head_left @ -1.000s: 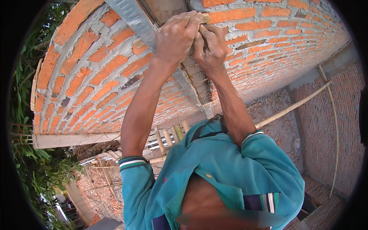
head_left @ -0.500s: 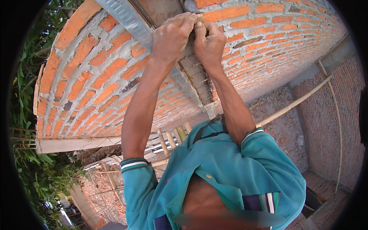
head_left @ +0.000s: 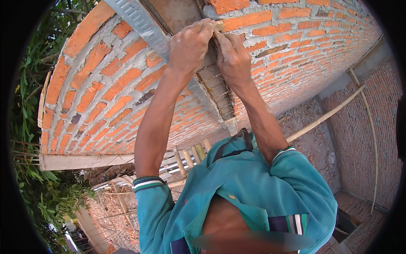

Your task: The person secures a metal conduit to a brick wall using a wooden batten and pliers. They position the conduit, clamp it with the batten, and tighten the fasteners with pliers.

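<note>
My left hand (head_left: 189,47) is raised at the upper middle, its fingers bent and closed at the top of a slot in the brick wall (head_left: 247,20). Just beside it is my right hand (head_left: 234,59), thumb and fingers pinched, tips nearly meeting the left ones. At the fingertips shows a small tan piece (head_left: 219,26); its kind is unclear, and what each hand grips is mostly hidden. Steel reinforcing bars (head_left: 158,17) run inside the slot, and a wire-tied bar cage (head_left: 213,82) shows below my hands. A ribbed galvanised metal strip (head_left: 139,23) borders the slot on its left.
Brickwork with grey mortar (head_left: 114,80) spreads left of the slot. Bamboo poles (head_left: 325,116) cross at the right, with more short bamboo lengths (head_left: 188,156) below the wall. Rubble (head_left: 302,118) lies far down. Green foliage (head_left: 46,192) stands at the far left.
My right hand has turned and lowered slightly, its fingers now pointing more upward toward the left fingertips. The left hand stays at nearly the same spot, a little lower in the picture.
</note>
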Action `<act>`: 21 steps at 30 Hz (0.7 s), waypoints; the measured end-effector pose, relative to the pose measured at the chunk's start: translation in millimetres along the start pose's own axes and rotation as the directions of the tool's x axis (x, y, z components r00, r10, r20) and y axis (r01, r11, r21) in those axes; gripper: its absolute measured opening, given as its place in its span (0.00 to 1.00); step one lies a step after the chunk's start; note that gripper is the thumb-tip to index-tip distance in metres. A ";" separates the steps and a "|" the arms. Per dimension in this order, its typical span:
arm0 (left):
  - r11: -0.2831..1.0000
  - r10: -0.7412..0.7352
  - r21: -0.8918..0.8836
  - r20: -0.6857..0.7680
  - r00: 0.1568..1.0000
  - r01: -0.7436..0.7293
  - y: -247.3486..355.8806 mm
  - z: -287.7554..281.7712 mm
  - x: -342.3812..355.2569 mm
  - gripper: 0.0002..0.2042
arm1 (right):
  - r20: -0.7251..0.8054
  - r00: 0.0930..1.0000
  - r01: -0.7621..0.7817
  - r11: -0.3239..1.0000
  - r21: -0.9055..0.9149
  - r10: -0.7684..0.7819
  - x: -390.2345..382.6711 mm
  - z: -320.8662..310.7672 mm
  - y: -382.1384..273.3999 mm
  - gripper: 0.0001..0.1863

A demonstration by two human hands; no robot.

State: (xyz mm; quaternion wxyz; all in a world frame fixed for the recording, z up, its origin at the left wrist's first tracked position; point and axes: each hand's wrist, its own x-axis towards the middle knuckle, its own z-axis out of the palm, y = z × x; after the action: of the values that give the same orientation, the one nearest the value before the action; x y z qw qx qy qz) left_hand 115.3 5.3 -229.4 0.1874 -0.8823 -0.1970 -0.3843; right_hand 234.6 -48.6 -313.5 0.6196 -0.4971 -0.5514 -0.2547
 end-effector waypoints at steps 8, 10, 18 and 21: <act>1.000 -0.016 -0.019 0.032 0.999 0.017 -1.9 -1.3 1.6 0.11 | -0.096 0.994 0.059 0.998 0.021 -0.057 0.4 3.9 3.1 0.12; 0.999 -0.030 -0.018 0.047 0.998 0.031 -2.4 -0.9 1.7 0.11 | 0.003 0.999 -0.044 0.999 0.002 0.044 -1.9 3.6 -5.1 0.12; 0.999 -0.009 -0.037 0.019 1.000 0.009 -3.0 -1.1 3.2 0.10 | 0.044 0.995 0.091 0.990 -0.111 -0.086 8.6 -3.0 -3.2 0.20; 0.999 -0.027 -0.030 0.052 0.998 0.029 -3.1 -1.2 3.3 0.08 | 0.042 0.994 0.105 0.983 -0.150 -0.100 8.8 -2.8 -2.3 0.20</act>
State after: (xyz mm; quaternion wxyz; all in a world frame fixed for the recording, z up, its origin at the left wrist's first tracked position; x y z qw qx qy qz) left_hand 115.1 8.0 -225.6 0.1632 -0.8918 -0.2081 -0.3671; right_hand 236.1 -50.0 -304.2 0.5564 -0.5181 -0.5659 -0.3189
